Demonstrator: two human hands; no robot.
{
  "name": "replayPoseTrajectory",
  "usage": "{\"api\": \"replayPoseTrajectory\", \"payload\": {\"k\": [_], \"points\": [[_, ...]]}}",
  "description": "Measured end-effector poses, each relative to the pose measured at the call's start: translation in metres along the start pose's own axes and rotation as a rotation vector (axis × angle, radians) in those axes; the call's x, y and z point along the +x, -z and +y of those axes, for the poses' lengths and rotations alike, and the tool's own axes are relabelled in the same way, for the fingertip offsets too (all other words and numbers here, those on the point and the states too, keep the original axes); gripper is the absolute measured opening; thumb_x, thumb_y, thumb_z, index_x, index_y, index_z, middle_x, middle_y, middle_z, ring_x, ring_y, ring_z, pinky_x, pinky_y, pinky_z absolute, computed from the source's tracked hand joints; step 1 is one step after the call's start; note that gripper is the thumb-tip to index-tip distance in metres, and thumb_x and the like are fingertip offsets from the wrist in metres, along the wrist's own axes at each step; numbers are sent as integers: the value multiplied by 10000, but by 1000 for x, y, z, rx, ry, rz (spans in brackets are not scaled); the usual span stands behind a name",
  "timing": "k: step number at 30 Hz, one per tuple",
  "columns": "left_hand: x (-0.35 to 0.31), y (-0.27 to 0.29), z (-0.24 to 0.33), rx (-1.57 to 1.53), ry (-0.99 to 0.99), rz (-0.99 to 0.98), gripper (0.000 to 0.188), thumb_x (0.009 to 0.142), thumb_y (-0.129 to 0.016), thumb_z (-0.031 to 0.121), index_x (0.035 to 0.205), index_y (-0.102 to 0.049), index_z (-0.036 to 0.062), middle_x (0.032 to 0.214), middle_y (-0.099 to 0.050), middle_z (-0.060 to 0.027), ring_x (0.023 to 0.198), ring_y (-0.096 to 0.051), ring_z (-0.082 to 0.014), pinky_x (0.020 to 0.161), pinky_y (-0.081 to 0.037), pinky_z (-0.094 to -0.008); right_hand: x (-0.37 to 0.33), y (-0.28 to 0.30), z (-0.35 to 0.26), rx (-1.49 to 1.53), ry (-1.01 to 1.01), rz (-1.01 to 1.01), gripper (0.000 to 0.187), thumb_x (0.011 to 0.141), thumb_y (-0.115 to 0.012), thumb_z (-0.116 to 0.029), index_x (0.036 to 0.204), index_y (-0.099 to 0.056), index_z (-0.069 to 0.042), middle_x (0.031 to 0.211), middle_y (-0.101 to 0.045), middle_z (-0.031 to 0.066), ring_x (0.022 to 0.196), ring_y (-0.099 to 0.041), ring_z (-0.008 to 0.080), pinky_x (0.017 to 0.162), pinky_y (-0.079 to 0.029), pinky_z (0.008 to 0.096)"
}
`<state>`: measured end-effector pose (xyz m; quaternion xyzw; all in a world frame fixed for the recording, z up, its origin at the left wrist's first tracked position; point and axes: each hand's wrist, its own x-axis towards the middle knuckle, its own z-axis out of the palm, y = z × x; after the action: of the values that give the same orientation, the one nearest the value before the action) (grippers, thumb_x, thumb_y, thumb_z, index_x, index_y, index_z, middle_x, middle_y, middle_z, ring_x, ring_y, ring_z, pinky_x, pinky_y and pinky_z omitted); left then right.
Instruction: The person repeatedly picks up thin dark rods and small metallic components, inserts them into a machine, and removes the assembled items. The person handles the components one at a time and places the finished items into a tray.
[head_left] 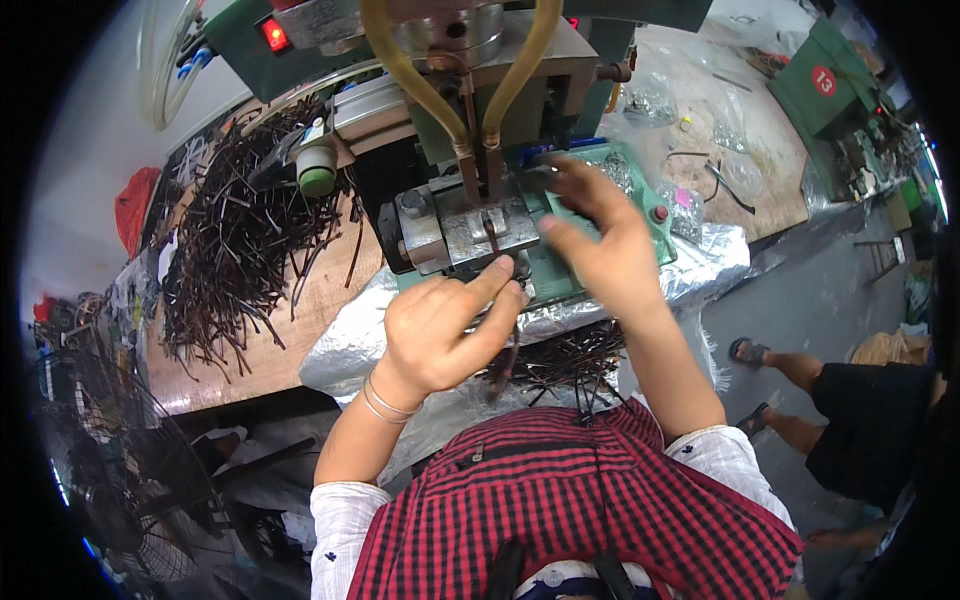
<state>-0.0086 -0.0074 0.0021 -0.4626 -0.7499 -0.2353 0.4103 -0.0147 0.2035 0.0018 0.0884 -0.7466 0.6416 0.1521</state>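
Observation:
My left hand [440, 325] is closed on a thin dark wire [515, 345], just in front of a metal fixture [475, 235]. The wire's upper end appears to lie on the fixture, beneath two copper-coloured electrodes [483, 175] of a green machine; its tail hangs below my fingers. My right hand [610, 235] is to the right of the fixture, over a green tray [665, 240]. Its fingers are smeared by motion, and a dark blurred shape near the fingertips cannot be made out.
A large heap of dark wires [235, 230] covers the left table. More wires [570, 360] lie near my lap beside silver foil [350, 330]. A green knob [316, 175] sticks out left of the fixture. Bags of small parts [685, 210] stand right. Another person's legs [800, 365] show at far right.

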Motion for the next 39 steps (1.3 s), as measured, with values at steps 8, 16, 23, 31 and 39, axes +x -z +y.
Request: {"api": "replayPoseTrajectory", "payload": {"k": [8,16,23,31,39], "points": [[-5,-11,-9,-19,-40,39,196,717,-816,81,896,-736,88,1022,-767,-132,573,-608,-118,464,-420,-243,-9,63,82,-401,-95,408,260,918,-722,-97,1165,-709,-19,1087,-720,127,963,-649,202,899,-509,335],[-9,-8,5,-69,128,5,301,784,-807,68,1079,-750,85,1138,-773,-130,692,-713,-168,565,-519,-265,-62,18,72,-745,198,-59,152,720,-841,-128,865,-796,-136,1391,-601,232,1427,-461,411,1127,-405,494],[-73,20,38,46,322,-81,411,759,-832,47,1158,-749,99,1213,-762,-117,769,-719,-188,618,-521,-267,-66,2,76,-754,401,76,121,755,-813,-80,854,-743,-74,1176,-706,170,1245,-627,399,975,-527,479],[-92,64,-82,350,874,-25,85,890,-739,56,967,-774,49,971,-732,-107,874,-688,-279,783,-533,-353,-27,25,70,-291,-34,309,124,943,-716,-49,1056,-715,2,974,-741,83,911,-690,168,862,-528,300],[-153,-6,-138,586,1114,-438,174,812,-772,200,877,-787,39,928,-735,-196,871,-708,-388,812,-565,-467,-34,52,88,-628,156,357,121,893,-729,-20,1011,-751,-11,992,-742,130,912,-703,292,866,-524,361]]}}
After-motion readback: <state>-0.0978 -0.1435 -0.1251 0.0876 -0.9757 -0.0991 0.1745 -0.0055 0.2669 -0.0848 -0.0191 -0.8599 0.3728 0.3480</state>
